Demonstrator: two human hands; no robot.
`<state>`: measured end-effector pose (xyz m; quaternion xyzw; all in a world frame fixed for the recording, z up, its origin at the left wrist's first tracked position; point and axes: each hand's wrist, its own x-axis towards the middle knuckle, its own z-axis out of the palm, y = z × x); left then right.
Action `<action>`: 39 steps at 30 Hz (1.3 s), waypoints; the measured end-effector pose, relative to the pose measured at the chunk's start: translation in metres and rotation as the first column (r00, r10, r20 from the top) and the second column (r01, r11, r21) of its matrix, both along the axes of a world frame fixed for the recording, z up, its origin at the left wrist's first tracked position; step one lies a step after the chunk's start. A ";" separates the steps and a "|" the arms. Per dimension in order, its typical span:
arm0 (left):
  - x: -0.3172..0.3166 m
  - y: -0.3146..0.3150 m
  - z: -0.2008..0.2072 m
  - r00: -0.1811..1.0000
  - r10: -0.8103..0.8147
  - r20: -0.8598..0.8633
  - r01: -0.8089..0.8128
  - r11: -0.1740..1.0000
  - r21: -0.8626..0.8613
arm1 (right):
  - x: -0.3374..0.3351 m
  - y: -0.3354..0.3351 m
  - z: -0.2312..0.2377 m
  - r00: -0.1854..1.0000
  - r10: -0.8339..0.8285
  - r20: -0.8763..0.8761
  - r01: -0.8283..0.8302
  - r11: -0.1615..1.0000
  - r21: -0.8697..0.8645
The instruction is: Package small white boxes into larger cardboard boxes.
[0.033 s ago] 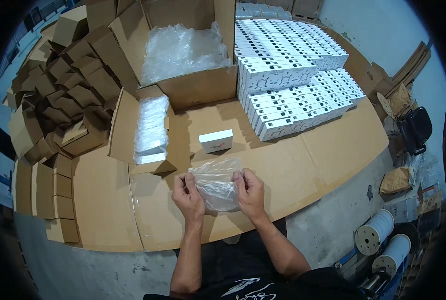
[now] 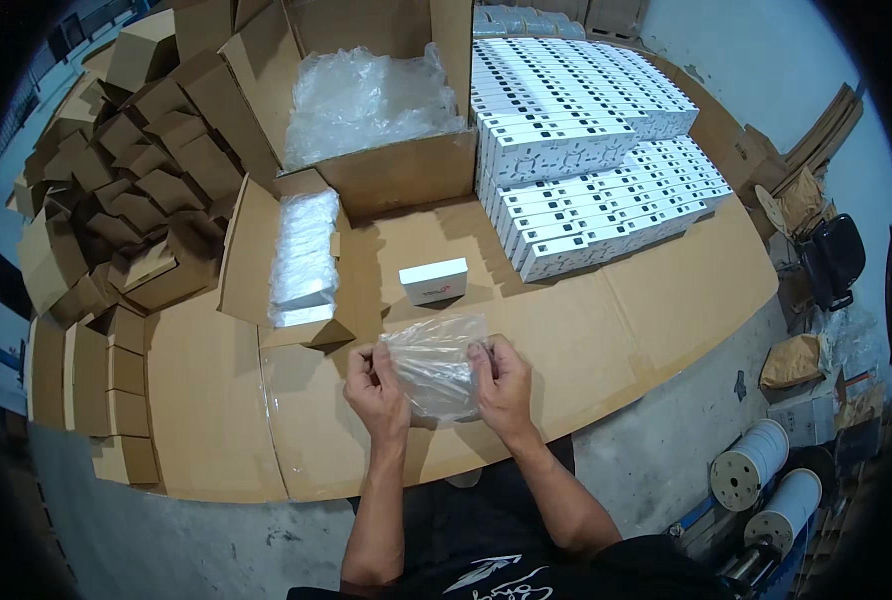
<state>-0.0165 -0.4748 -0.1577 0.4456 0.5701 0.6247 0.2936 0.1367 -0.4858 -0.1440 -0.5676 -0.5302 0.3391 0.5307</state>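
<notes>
A clear plastic bag [image 2: 431, 370] is stretched between my two hands above the near part of the cardboard-covered table. My left hand [image 2: 377, 393] pinches its left edge between thumb and fingers. On the opposite edge, my right hand [image 2: 501, 387] has a similar pinch. Creases run across the bag, and nothing shows inside it. Just beyond it, a small white box [image 2: 433, 282] stands alone on the cardboard. To the left of that is an open carton [image 2: 345, 312] holding a row of plastic-wrapped white boxes [image 2: 303, 262].
A large open carton [image 2: 411, 175] of clear plastic bags [image 2: 371, 105] stands at the back. Stacked white boxes [image 2: 586, 160] fill the back right. Many open brown cartons [image 2: 156, 170] are piled at the left. Cable spools [image 2: 751, 465] stand on the floor at right.
The creases in the plastic bag have shifted, and it looks pulled a little tauter. Both hands keep nearly the same place and grip.
</notes>
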 end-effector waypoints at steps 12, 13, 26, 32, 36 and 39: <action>-0.003 -0.008 -0.008 0.941 -0.328 0.078 0.337 0.917 -0.212 | 0.000 0.001 -0.010 0.961 0.050 -0.273 -0.080 0.992 -0.100; -0.004 -0.008 -0.012 0.943 -0.322 0.079 0.331 0.920 -0.210 | 0.000 0.003 -0.008 0.924 0.064 -0.377 -0.129 0.980 -0.149; 0.000 -0.013 0.000 0.920 -0.300 0.251 0.329 0.941 -0.082 | 0.028 0.041 0.057 0.690 0.100 0.716 -0.498 0.785 0.370; 0.002 -0.012 -0.002 0.933 -0.285 0.222 0.308 0.949 -0.076 | 0.022 0.046 0.056 0.583 0.078 0.809 -0.567 0.752 0.335; 0.002 -0.012 -0.007 0.926 -0.277 0.257 0.308 0.947 -0.087 | 0.020 0.053 0.045 0.591 0.128 0.796 -0.617 0.707 0.345; -0.001 -0.011 -0.011 0.933 -0.276 0.230 0.307 0.945 -0.110 | 0.019 0.053 0.050 0.601 0.221 0.768 -0.657 0.684 0.317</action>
